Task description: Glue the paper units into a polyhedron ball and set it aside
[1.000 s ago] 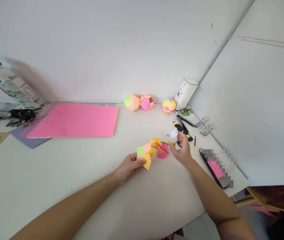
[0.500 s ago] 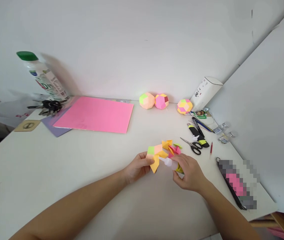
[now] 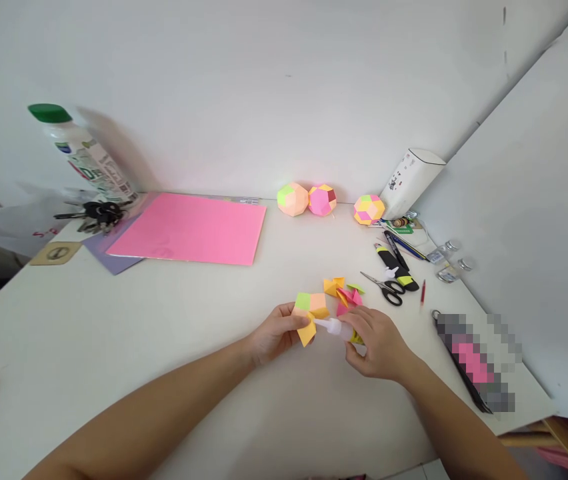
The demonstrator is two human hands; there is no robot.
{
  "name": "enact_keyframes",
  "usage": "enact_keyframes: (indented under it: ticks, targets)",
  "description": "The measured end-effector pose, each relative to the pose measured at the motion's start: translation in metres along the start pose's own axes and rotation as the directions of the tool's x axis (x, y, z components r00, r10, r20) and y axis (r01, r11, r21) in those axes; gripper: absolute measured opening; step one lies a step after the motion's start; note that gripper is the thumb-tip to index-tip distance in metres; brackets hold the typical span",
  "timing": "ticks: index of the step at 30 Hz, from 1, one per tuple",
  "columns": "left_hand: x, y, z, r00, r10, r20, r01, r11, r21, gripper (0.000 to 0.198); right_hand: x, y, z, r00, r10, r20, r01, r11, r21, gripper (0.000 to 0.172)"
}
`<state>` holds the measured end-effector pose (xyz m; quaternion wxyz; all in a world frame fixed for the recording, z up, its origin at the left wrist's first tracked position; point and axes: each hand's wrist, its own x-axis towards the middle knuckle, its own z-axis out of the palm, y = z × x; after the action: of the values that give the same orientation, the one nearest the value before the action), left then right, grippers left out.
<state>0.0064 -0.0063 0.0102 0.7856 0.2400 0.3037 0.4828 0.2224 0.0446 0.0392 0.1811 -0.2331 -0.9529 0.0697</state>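
My left hand (image 3: pixel 273 337) pinches a folded paper piece (image 3: pixel 309 313) of green, peach and orange panels, just above the white table (image 3: pixel 174 347). My right hand (image 3: pixel 377 343) is closed round a small white glue bottle (image 3: pixel 337 327), whose nozzle points left and touches the orange flap of the piece. Behind both hands lie loose folded paper units (image 3: pixel 344 292) in orange, pink and green.
Three finished paper balls (image 3: pixel 320 200) sit by the back wall. A pink sheet (image 3: pixel 189 228) lies at left, with keys (image 3: pixel 97 213) and a green-capped bottle (image 3: pixel 81 157). Scissors (image 3: pixel 387 288), pens (image 3: pixel 397 257), small vials (image 3: pixel 451 263) and a dark case (image 3: pixel 474 363) are at right.
My right hand brought the glue bottle from beside the scissors down to the paper piece in my left hand. Its nozzle now meets the orange flap. The view shifted left.
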Motion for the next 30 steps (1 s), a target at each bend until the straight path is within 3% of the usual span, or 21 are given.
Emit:
enact_keyframes:
  ticks: [10,21,30]
  targets:
    - [-0.0006,-0.0002,-0.0035,0.998,-0.045,0.040,0.043,0.998,0.042,0.015,0.0004,-0.0009,0.0021,1.000,0.006,-0.012,-0.006,1.000,-0.003,0.035]
    - [0.0001,-0.0027,-0.0057,0.999,-0.038,0.013,0.037,0.999,0.040,0.014,-0.0027,0.0018,0.0050,0.999,-0.041,0.009,0.040,0.996,0.076,0.039]
    - [-0.0004,-0.0014,-0.0050,0.997,-0.066,0.045,0.064,0.996,0.055,0.016,-0.0020,0.0010,0.0030,0.996,-0.057,-0.064,0.065,0.991,0.117,0.040]
